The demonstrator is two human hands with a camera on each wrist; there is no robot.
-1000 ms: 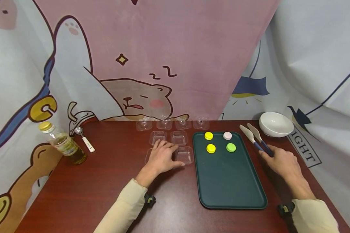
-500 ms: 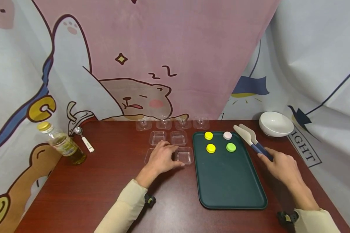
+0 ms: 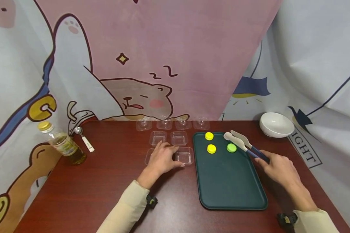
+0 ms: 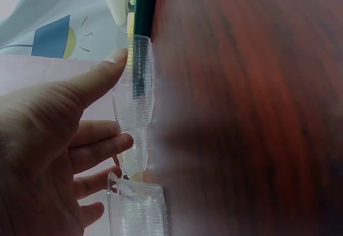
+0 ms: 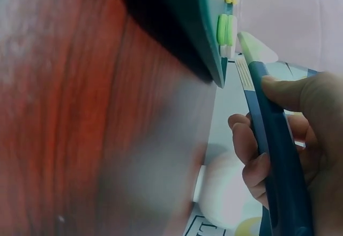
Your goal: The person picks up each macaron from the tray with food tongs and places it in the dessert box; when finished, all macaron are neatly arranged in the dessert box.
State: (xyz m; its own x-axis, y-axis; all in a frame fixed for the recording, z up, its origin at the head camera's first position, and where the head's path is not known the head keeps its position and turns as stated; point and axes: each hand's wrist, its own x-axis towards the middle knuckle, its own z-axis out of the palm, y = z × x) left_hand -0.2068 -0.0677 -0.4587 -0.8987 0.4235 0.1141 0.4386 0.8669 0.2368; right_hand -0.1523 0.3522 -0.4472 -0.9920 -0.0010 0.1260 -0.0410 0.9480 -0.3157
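My right hand point(image 3: 280, 170) grips a pair of tongs point(image 3: 245, 149) with pale tips and blue handles. Its tips are apart and stand over the far right corner of the dark green tray point(image 3: 230, 181), at the pale pink macaron point(image 3: 226, 136); whether they touch it I cannot tell. On the tray also lie two yellow macarons point(image 3: 211, 149) and a green macaron point(image 3: 231, 148). My left hand point(image 3: 161, 158) is at the clear plastic boxes point(image 3: 185, 156), thumb and fingers spread and loosely bent. In the left wrist view its fingertips are at the rims of the clear boxes point(image 4: 134, 102).
Several clear domed lids point(image 3: 164, 123) line the back edge of the table point(image 3: 105, 187). A white bowl point(image 3: 276, 125) stands at the back right. On the left are an oil bottle point(image 3: 64, 145) and a small white-handled scoop point(image 3: 86, 140). A printed cloth hangs behind.
My right hand has lifted the tongs and swung their tips left, from the table beside the tray to the pink macaron. The left hand has stayed in place.
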